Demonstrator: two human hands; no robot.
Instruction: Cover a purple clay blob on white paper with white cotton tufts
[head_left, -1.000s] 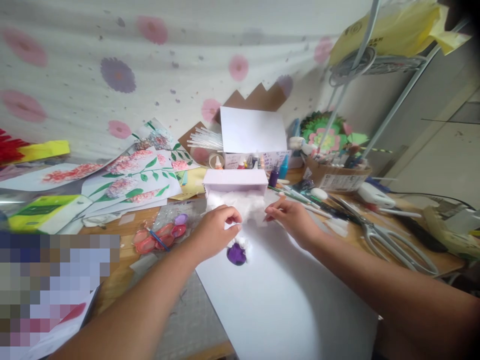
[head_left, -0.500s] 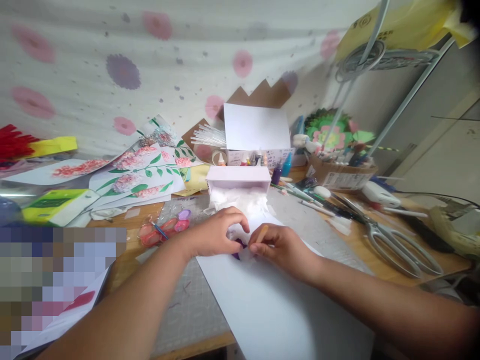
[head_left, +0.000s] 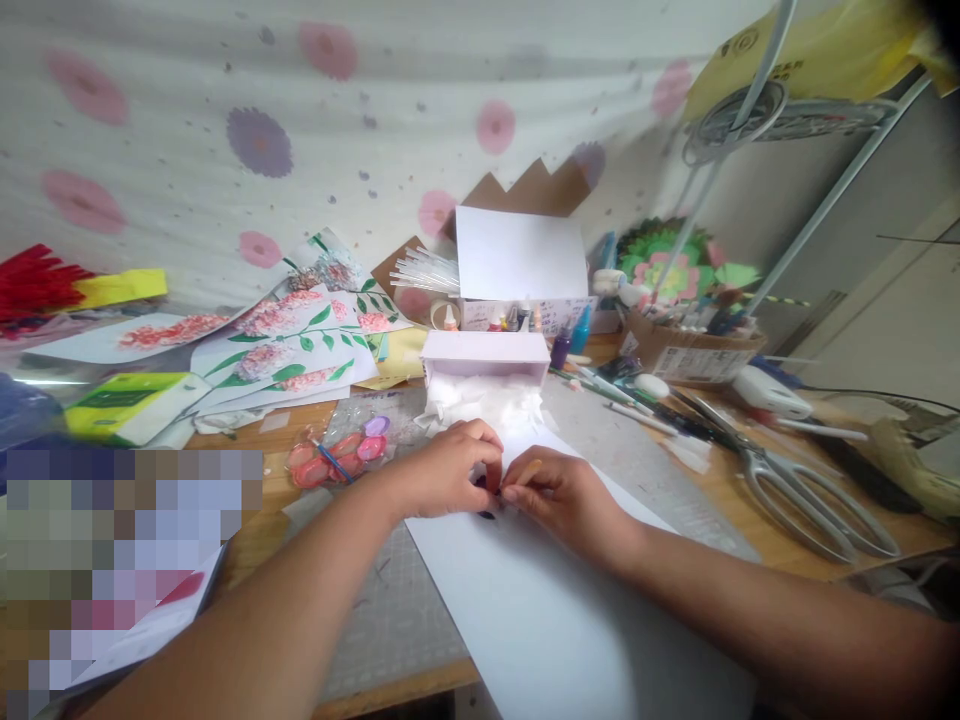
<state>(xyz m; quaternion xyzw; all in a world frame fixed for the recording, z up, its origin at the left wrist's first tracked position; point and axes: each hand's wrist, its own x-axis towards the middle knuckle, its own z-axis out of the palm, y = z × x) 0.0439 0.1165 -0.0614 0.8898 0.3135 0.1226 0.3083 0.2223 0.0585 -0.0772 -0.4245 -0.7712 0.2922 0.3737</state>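
Observation:
Both hands meet over a large white sheet (head_left: pixel 570 600) on the grey mat. My right hand (head_left: pixel 566 500) pinches a thin tan stick (head_left: pixel 529 470) between thumb and fingers. Beside it, my left hand (head_left: pixel 450 470) has its fingers curled together around a small dark piece (head_left: pixel 486 515), partly hidden under the fingertips. Just beyond the hands stands a white box (head_left: pixel 484 348) with fluffy white material (head_left: pixel 487 395) at its open front.
Large scissors (head_left: pixel 806 500) lie to the right, near a cardboard box (head_left: pixel 690 350) of tools. Pink and red paint pots (head_left: pixel 337 460) with a brush sit left of the hands. Flower paintings (head_left: pixel 285 350) lie at the back left.
My left fingers have closed from a wide curl toward the dark piece. The whole view has shifted slightly, with objects appearing a little further right.

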